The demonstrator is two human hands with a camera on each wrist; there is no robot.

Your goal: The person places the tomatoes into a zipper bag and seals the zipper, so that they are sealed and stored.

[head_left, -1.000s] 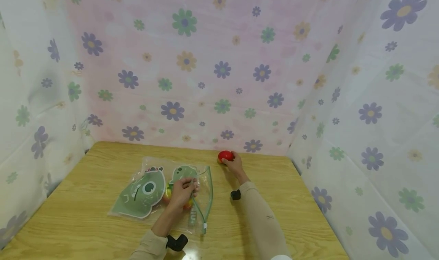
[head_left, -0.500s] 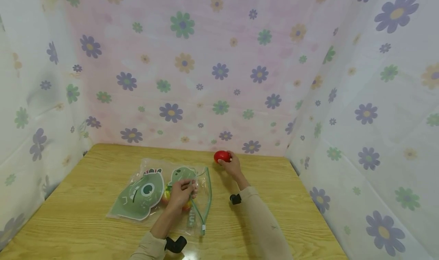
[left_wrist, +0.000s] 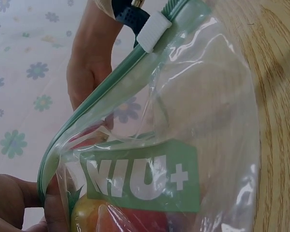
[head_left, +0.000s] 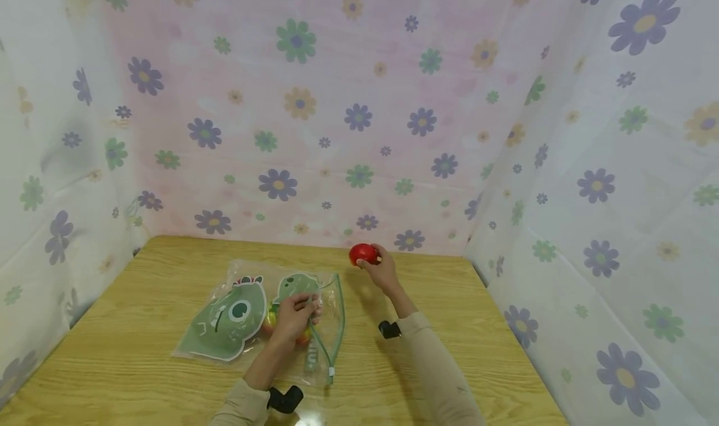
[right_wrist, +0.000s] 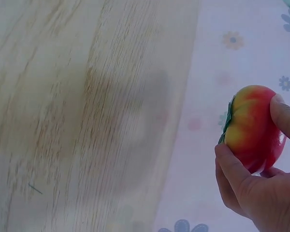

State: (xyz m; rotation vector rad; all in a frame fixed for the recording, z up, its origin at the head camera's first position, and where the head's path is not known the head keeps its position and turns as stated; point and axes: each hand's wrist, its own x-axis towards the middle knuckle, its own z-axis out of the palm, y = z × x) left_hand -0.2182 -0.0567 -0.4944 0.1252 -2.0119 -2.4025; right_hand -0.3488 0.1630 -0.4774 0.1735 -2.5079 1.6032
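Observation:
My right hand [head_left: 384,273] holds a red tomato [head_left: 362,254] above the table's back part, thumb on one side and fingers on the other. In the right wrist view the tomato [right_wrist: 253,128] shows a yellow top and green leaves. With thumb and fingers, my left hand [head_left: 294,317] pinches the edge of a clear zip bag [left_wrist: 208,96] at its open mouth. Green dinosaur pictures mark the bag, and a green zip strip [head_left: 341,317] with a white slider [left_wrist: 154,31] runs along its right side. Inside lies another red and yellow tomato [left_wrist: 135,220], partly covered by the printed label.
The bag lies on a wood-grain table [head_left: 438,351]. Flower-printed sheets [head_left: 359,133] stand behind the table and at both sides. Black wrist mounts [head_left: 285,400] hang at both sleeves.
My right hand has lifted the tomato very slightly, and its forearm has swung a little to the right. The left hand keeps its grip on the bag. The head view has shifted slightly.

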